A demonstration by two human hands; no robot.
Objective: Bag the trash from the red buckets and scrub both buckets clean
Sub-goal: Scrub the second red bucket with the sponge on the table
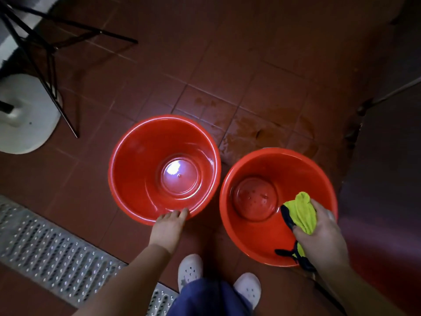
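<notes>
blue trousers fill the bottom edge, with both bare forearms reaching out on either side of them. under everything lies the floor of dark red tiles, with a wet patch beyond the buckets. a metal grate with small holes runs slantwise across the lower left and passes under the left arm. the left bucket stands upright on the tiles, red, with a bright glare on its base and nothing inside that shows. the right bucket stands just beside it, nearer the person, rims close but apart, with small bubbles on its wet base. a white rounded base sits at the far left, crossed by the thin black legs of a stand. the right hand is down inside the right bucket, its fingers curled round a yellow cloth with dark trim, holding it against the near right wall. the left hand is at the near rim of the left bucket; its fingers touch the rim, and i cannot tell whether they hook over it. two white shoes stand on the tiles between the arms.
</notes>
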